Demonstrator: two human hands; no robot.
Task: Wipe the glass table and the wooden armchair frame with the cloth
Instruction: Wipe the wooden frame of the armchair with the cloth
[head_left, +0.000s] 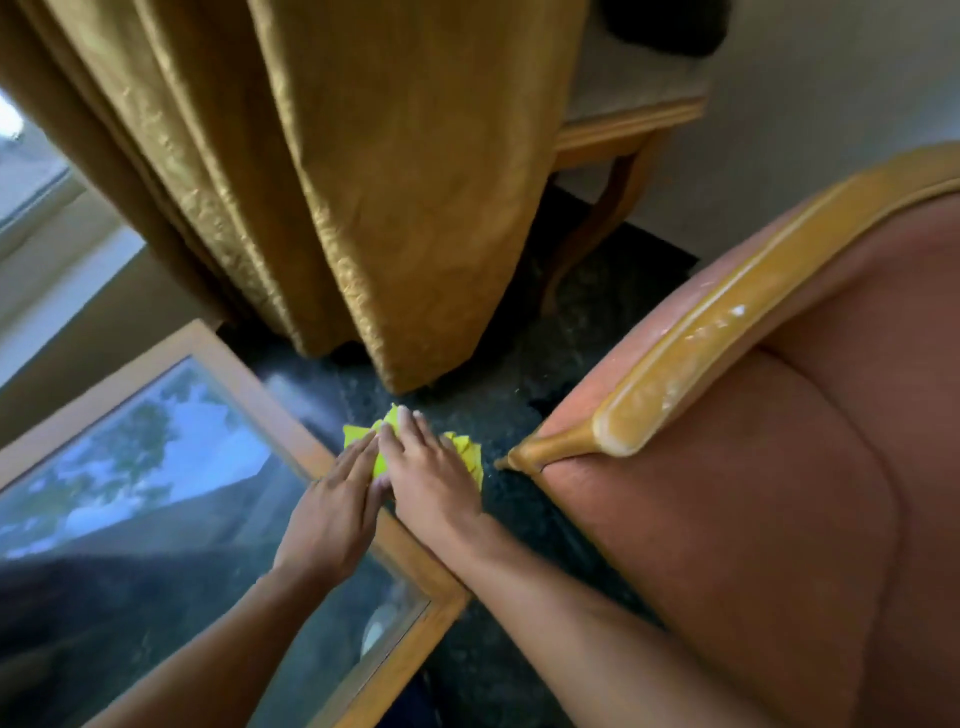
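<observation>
Armchair frame (691, 332), right of frame, looks rigid, dust-flecked; glass table (156, 483), lower left, likely fragile. Cloth (467, 452), centre, soft and light: left hand (332, 509) and right hand (431, 478) press it flat, fingers extended.

A bright yellow cloth (465, 453) is seen. The desk (415, 561) is framed in light wood around dark reflective glass. The armchair (779, 493) is upholstered in salmon pink, its frame honey-coloured with white specks. The curtain (363, 182) is patterned gold; the floor (519, 374) is speckled black.
</observation>
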